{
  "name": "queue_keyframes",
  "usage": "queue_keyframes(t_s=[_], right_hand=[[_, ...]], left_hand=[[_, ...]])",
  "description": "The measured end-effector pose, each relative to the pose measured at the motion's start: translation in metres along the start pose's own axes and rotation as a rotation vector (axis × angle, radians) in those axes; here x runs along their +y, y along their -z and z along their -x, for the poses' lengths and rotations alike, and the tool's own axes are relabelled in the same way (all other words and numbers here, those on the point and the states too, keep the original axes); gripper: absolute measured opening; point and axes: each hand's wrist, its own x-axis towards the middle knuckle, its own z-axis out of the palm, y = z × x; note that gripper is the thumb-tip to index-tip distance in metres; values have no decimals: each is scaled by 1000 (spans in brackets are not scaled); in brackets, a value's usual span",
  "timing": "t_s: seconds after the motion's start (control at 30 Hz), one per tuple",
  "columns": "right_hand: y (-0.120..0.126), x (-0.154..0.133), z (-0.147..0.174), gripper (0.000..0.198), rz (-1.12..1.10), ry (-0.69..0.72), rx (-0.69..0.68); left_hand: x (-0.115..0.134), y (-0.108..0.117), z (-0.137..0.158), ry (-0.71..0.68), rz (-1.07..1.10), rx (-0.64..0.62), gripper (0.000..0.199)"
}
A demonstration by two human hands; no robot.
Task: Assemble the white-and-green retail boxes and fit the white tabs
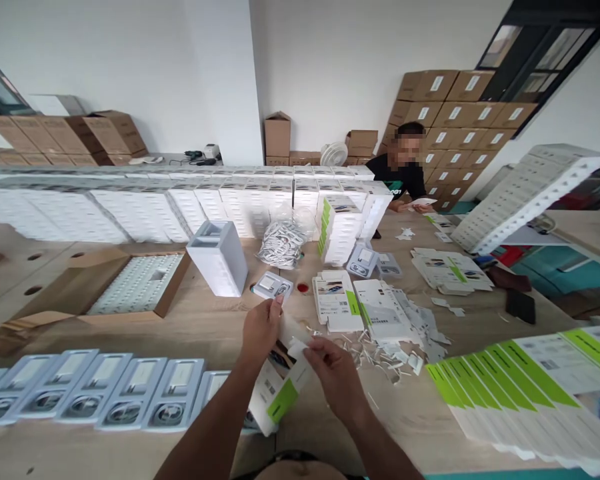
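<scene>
Between my hands is a white and green printed cardboard box (283, 395), tilted, with its upper end toward the table's middle. My left hand (261, 333) grips its upper left side, thumb up along the edge. At the right side, the fingers of my right hand (331, 373) pinch a white flap of the same box. Just beyond my left hand lies a plastic tray with a coiled cable (273, 287). Partly behind the box and my left forearm, a row of similar trays (174, 395) with white adapters and coiled cables runs to the left.
Fanned flat boxes (513, 383) lie at right. Flat box stacks (336, 301) and white paper scraps (393, 357) sit nearer the middle. Beyond are a tall tray stack (219, 259), a bag of white cables (281, 243), an open carton (135, 283) and a wall of white boxes (205, 203). A person (400, 170) sits opposite.
</scene>
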Motion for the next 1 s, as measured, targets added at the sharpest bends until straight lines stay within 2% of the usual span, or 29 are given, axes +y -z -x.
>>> queue_keyframes(t_s=[0.07,0.17,0.23,0.27,0.33,0.43,0.53,0.6,0.77,1.0], right_hand=[[9,1,-11,30,-35,-34,72],[26,-5,-26,31,-45,-33,87],[33,-14,-32,29,-7,24,57],[35,-19,-34,26,31,79,45],[38,-29,-39,20,165,243,48],[44,-42,-45,13,464,536,100],[52,-50,-49,15,711,799,130],[56,-53,-50,20,811,925,119],[61,-53,-47,30,982,1069,30],[64,-53,-47,32,1024,1123,14]], left_hand=[[6,7,1,-19,82,-128,49],[11,19,1,28,352,-525,34],[13,24,-1,52,558,-736,33],[14,24,-2,52,623,-779,32],[17,24,-4,60,683,-791,28],[26,23,-4,62,722,-717,21],[35,26,-1,28,803,-655,20],[38,30,2,32,855,-662,25],[38,36,8,94,907,-693,34],[32,32,14,109,973,-723,35]])
